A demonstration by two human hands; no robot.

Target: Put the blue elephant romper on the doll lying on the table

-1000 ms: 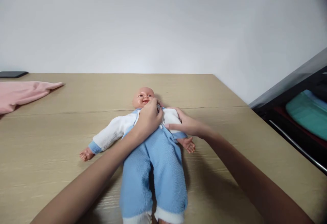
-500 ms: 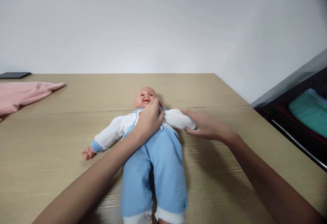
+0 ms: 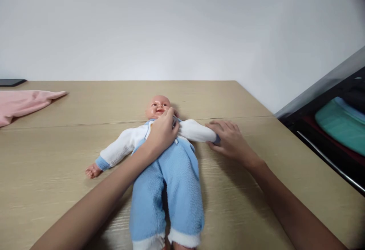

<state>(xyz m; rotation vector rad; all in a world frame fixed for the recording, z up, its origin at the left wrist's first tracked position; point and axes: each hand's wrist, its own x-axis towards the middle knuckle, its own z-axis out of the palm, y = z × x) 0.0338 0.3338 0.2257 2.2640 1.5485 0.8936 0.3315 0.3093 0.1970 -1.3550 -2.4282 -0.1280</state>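
A baby doll point(image 3: 159, 105) lies on its back on the wooden table point(image 3: 251, 212), head toward the wall. It wears a fleece outfit with blue trousers point(image 3: 182, 185) and white sleeves with blue cuffs. My left hand point(image 3: 162, 130) rests across the chest, fingers closed on the clothing by the shoulder at the right of the view. At the end of the sleeve point(image 3: 195, 130) on that side, my right hand point(image 3: 229, 141) grips the cuff between thumb and fingers, hiding the doll's hand there. The other doll arm stretches out to the left, its hand point(image 3: 93, 170) bare.
Pink cloth point(image 3: 25, 105) lies on the table at the left, with a flat dark object point(image 3: 13, 82) behind it. Beyond the table's right edge is a dark frame holding green folded fabric point(image 3: 342, 124). A pale wall point(image 3: 159, 25) rises behind the table.
My right hand has shifted its hold at the sleeve end, its fingers now higher and more spread, and the blue cuff shows. My left hand stays at the shoulder. The whole view has shifted slightly.
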